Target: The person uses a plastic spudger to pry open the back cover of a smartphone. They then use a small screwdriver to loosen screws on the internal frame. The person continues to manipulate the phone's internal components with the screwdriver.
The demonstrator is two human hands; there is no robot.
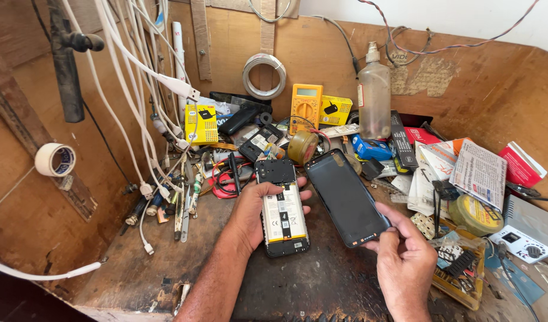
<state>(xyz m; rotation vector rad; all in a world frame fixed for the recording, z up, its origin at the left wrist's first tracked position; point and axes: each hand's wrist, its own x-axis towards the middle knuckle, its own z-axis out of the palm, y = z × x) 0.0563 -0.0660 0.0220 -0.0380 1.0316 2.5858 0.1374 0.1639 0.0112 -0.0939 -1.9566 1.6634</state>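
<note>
Cluttered workbench [136,262]: opened phone [283,209], battery exposed, beside detached black screen [345,197].

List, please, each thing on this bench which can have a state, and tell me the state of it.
Opened phone: back cover off, battery exposed, lying flat, held by left hand.
Detached screen panel: dark, tilted, lower corner pinched by right hand.
Yellow multimeter: upright against the back wall, display blank.
Clear bottle: upright, capped with a nozzle.
Tape roll: hanging on the left wall.

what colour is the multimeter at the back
Yellow-orange multimeter, clearest in the head view.
</note>
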